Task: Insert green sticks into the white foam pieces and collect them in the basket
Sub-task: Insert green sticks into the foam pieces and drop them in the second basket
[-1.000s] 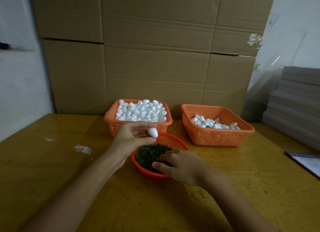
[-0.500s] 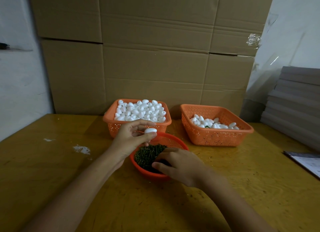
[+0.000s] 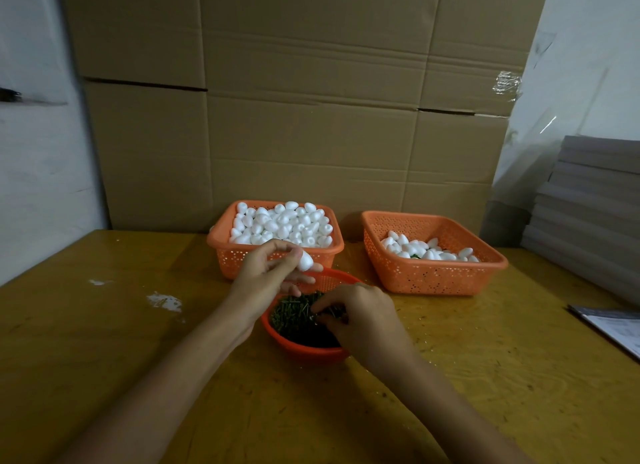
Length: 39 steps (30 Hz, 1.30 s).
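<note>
A single white foam piece (image 3: 305, 260) was pinched between the thumb and fingertips of the left hand (image 3: 266, 276), which was held raised over the far rim of a round orange bowl (image 3: 304, 352) and just in front of the left basket (image 3: 221, 256). The bowl was filled with short green sticks (image 3: 292, 320), and it was set on the yellow wooden table (image 3: 104, 353) nearest the person. The right hand (image 3: 362, 316) was lowered into the bowl from the right, its fingers curled downward with the tips buried among the sticks; whether a stick was actually pinched between them could not be told. The left basket, square and orange, was heaped to its rim with loose foam pieces (image 3: 284, 223). The right basket (image 3: 433, 278), of the same kind, was placed just beside it to the right, and only its floor was covered by a shallow layer of finished pieces (image 3: 427, 250), with a trace of green seen among them. Both baskets were backed by stacked cardboard boxes (image 3: 294, 124). A white smear (image 3: 164, 301) was seen on the table to the left of the arms. A pile of grey sheets (image 3: 595, 204) was stacked at the right edge, and a printed paper (image 3: 616, 325) lay on the table in front of it.
</note>
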Available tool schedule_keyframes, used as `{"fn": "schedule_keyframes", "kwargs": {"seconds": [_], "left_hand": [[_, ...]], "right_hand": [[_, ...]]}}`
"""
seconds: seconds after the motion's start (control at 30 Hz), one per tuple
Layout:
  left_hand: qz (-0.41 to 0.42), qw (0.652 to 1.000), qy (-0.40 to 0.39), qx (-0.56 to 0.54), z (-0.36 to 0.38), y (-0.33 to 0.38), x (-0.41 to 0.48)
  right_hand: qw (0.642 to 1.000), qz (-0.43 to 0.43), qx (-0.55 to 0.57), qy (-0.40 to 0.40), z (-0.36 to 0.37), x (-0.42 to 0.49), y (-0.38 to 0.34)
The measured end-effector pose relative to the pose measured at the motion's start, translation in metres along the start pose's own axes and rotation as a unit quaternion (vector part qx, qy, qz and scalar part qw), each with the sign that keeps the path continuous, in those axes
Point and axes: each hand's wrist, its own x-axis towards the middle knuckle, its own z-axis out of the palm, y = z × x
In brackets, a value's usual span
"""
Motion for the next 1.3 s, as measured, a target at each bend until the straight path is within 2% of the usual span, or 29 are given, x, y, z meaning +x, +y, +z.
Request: {"fn": "schedule_keyframes", "kwargs": {"seconds": [0.17, 0.37, 0.6, 0.97, 1.3], "left_hand": [[0.007, 1.0, 0.023, 0.001, -0.0003, -0.0033, 0.0008], [-0.001, 0.999, 0.031, -0.014, -0.0049, -0.005, 0.0026], [-0.014, 0.999, 0.017, -0.033, -0.0057, -0.0037, 0.0025], [-0.021, 0.998, -0.007, -0.064, -0.0074, -0.0031, 0.001], [-0.019, 0.999, -0.038, -0.033, -0.0058, 0.0002, -0.0019]], "right_hand": [[0.993, 0.037, 0.081, 0.081, -0.0002, -0.0003, 0.0055], [0.979, 0.066, 0.163, 0.102, -0.0037, 0.0004, 0.0066], [0.984, 0.06, 0.129, 0.109, -0.0057, 0.0011, 0.0057], [0.974, 0.036, 0.137, 0.176, -0.0067, 0.0019, 0.0062], [0.972, 0.024, 0.159, 0.17, -0.0066, 0.0008, 0.0063]]}}
